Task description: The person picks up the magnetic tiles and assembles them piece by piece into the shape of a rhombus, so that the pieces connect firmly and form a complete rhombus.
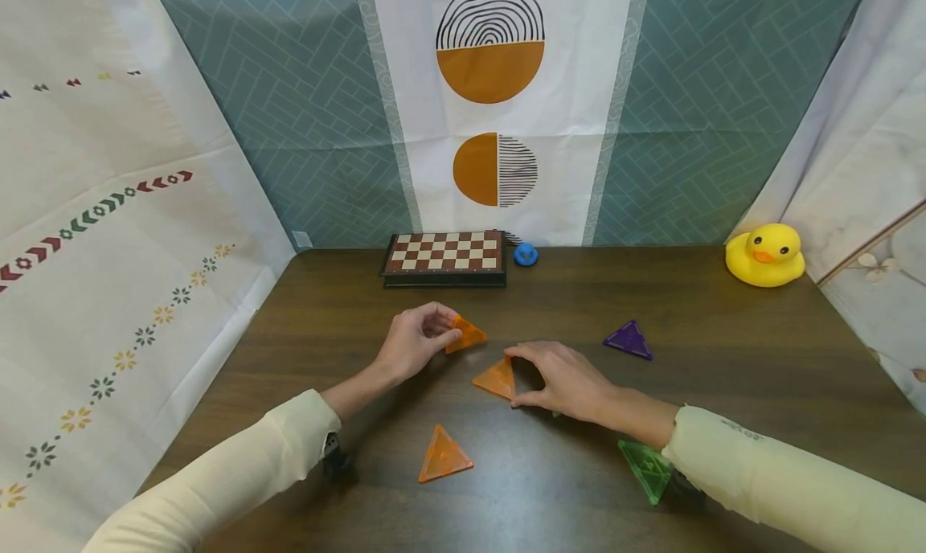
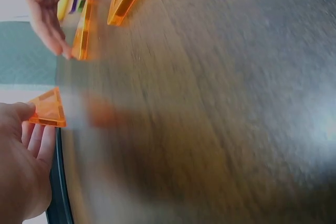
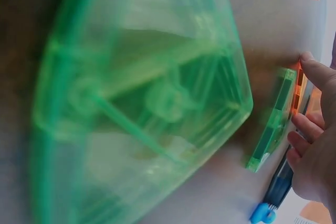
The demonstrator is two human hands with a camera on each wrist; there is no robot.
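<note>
My left hand (image 1: 408, 344) pinches a translucent orange triangular tile (image 1: 469, 336) between thumb and fingers; the left wrist view shows this tile (image 2: 49, 108) raised off the table. To its right, my right hand (image 1: 567, 380) spans one edge of a second orange triangular tile (image 1: 497, 378), thumb and index finger at two corners, as that tile lies on the table. A third orange triangular tile (image 1: 443, 456) lies nearer the front, untouched. Beneath the right hand is a green tile (image 3: 273, 119), mostly hidden in the head view. Another green triangular tile (image 1: 644, 466) lies by the right sleeve.
A purple triangular tile (image 1: 629, 341) lies right of the hands. At the back stand a checkered board box (image 1: 444, 256), a small blue object (image 1: 526, 254) and a yellow rubber duck (image 1: 765, 256). Patterned cloths hang behind and beside the wooden table (image 1: 325, 296).
</note>
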